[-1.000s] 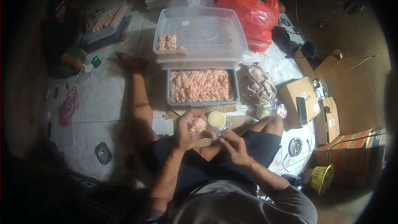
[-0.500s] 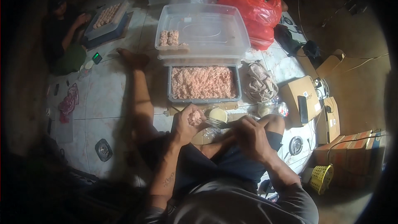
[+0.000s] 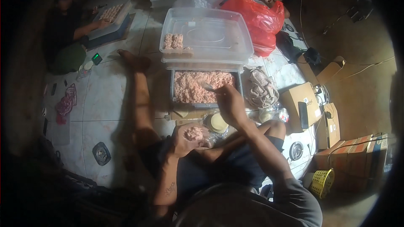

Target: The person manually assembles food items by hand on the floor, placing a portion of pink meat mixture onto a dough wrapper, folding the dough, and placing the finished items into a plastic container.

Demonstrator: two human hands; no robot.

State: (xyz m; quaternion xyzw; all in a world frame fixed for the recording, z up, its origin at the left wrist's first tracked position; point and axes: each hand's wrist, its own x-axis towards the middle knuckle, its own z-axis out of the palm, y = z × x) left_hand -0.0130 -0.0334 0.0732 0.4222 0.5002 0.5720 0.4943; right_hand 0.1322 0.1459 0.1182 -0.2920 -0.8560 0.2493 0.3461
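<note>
My left hand (image 3: 181, 143) is cupped over my lap, closed around a lump of pink minced filling (image 3: 194, 133). Whatever lies under the lump is hidden. Out over the grey tub (image 3: 207, 105) of the same pink mince (image 3: 191, 87), my right hand (image 3: 231, 104) grips the handle of a small metal utensil (image 3: 209, 88). Its flat end touches the mince; I cannot tell its exact kind. Between my hands and the tub, a stack of round cream-coloured wrappers (image 3: 218, 122) sits on clear plastic.
Behind the tub stands a clear plastic box (image 3: 227, 54) with several shaped mince pieces (image 3: 173, 41) at its left. Red bags (image 3: 263, 21), a crumpled cloth (image 3: 261, 88) and cardboard boxes (image 3: 299, 103) lie to the right. At far left a person (image 3: 67, 25) works by a tray (image 3: 113, 14).
My right hand has moved forward with the utensil, from beside my left hand to the mince tub. My left hand has dropped slightly toward my lap. The person at left now reaches to their tray.
</note>
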